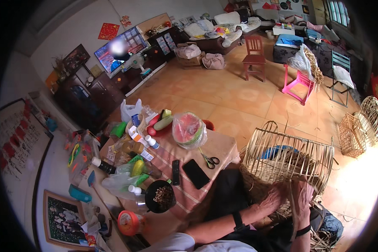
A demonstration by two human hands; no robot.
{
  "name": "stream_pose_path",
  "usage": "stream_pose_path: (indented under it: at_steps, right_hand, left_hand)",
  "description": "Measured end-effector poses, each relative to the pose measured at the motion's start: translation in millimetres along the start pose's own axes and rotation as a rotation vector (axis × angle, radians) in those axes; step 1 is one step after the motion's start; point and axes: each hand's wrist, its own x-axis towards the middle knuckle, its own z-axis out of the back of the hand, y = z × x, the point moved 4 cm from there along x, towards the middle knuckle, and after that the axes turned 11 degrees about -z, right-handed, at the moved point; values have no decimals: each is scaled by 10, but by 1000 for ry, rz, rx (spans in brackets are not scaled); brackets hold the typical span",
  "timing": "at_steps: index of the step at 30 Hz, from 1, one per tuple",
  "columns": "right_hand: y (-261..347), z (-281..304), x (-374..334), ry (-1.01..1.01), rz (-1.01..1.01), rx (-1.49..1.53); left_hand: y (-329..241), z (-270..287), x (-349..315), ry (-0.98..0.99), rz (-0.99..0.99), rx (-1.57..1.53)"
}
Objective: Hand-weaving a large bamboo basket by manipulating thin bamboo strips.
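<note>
A half-woven basket (256, 180) of pale straw strips stands at my lap, its upper part an open cage of thin upright stakes and its lower wall densely woven. My left hand (275, 200) is closed at the near side of the basket, its fingertips partly hidden against the weave. Close beside it, my right hand (302, 192) pinches a flat straw strip (293, 210) that hangs down past the wrist. Inside the basket a blue thing (281, 150) shows between the stakes, with loose straw around it.
Left of me, a cloth-covered table (222, 145) holds scissors (210, 159), a phone (196, 174), a remote (176, 172), wrapped watermelon (189, 130) and a black bowl (160, 196). Loose straw (321, 241) lies at lower right. Finished-looking baskets (352, 134) stand at right; a red chair (254, 56) is farther off.
</note>
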Motion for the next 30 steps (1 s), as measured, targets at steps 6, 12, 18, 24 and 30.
stream_pose_path:
  at_steps: [6, 12, 18, 24, 30]
  right_hand:
    - [-90, -167, 99, 220, -9, -196]
    - [35, 264, -49, -132, 133, 425]
    - [-369, 48, -205, 118, -487, 966]
    - [-642, -70, -351, 140, -795, 1485]
    - [-558, 6, -103, 154, -610, 1590]
  left_hand:
    - [-12, 129, 19, -22, 55, -35]
    - [-90, 284, 44, 101, 37, -28]
    - [-100, 285, 84, 3, -8, -92]
    - [-20, 352, 157, -86, -29, -127]
    - [182, 432, 185, -44, -65, -126]
